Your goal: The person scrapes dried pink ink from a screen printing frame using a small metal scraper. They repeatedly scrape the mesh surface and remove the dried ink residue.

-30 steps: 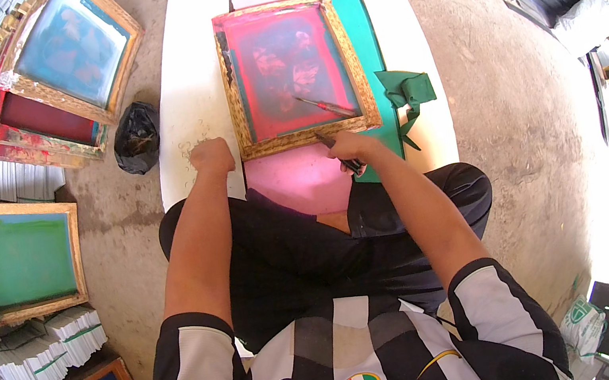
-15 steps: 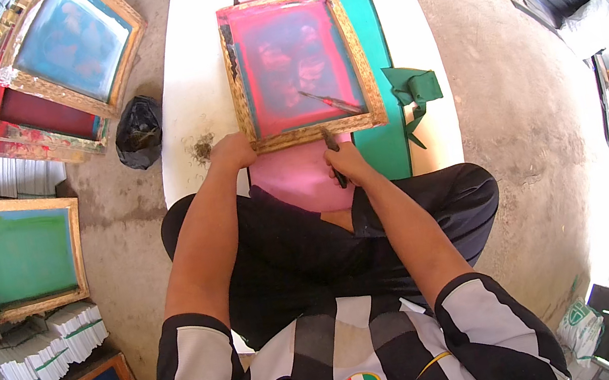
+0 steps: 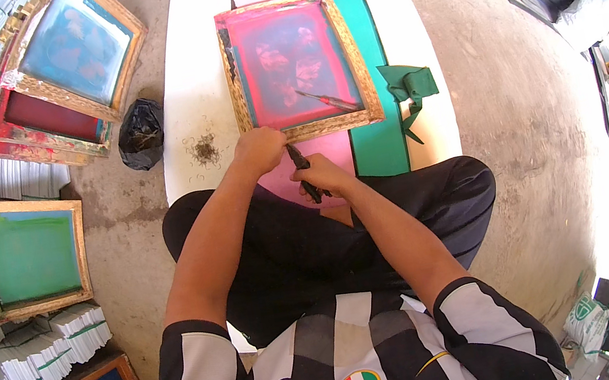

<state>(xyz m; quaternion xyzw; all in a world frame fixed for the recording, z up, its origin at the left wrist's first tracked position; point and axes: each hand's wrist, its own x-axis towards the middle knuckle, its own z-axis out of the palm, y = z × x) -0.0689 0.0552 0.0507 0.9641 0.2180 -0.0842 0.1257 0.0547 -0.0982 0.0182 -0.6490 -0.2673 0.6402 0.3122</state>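
At upper centre lies a rough-grained, rectangular wooden frame [image 3: 371, 90] with pink mesh [image 3: 282, 53]. The right hand [image 3: 325, 176] clasps dark pliers [image 3: 297, 156]; the left hand [image 3: 261, 151] curls at the lower rim, its pinch hidden. Both sit closer together than half a second ago.

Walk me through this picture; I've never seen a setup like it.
There is no machine here: these are a person's bare hands, seen from above by a wide camera worn on the head, which bends straight edges. On the white surface lie a wooden frame, with a screwdriver on its screen, a pile of tiny bits and a green scrap. The left hand is curled at the frame's near left corner; the right hand has dark pliers in its grip.
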